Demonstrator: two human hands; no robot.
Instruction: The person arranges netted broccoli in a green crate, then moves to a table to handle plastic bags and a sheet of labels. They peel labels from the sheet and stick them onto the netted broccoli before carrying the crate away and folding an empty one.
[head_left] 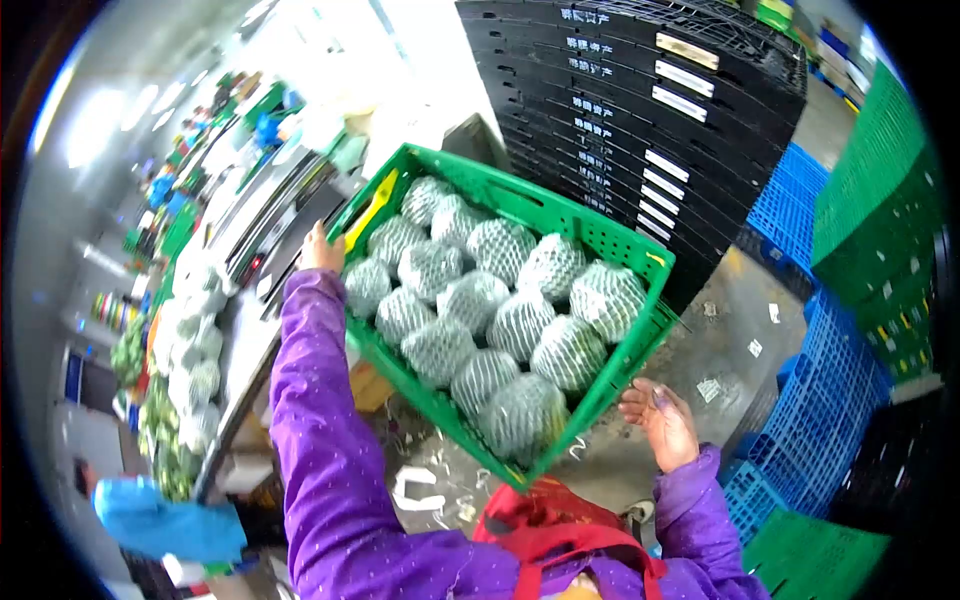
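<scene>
Your left hand (320,250) grips the far rim of a green crate (610,235), fingers curled over the edge near a yellow strip (372,208) on that rim, so this hand is closed on the crate. Your right hand (660,420) is open, palm up, fingers spread, just beside the crate's near right corner; you can't tell whether it touches the wall there. The crate hangs tilted in front of you, above the floor (740,310), with its near corner lowest. It is packed full of round green fruits (520,325), each wrapped in white foam netting, sitting close together in rows.

Both your sleeves (320,440) are purple, and a red strap (560,535) crosses your chest at the bottom of the view. Behind the crate stands a tall stack of black pallets (640,110) with white labels. To your right are blue crates (830,400) and stacked green crates (880,210). To your left runs a long table (250,340) with more netted fruit (195,350) piled on it, and a person in blue (160,520) stands beside it
</scene>
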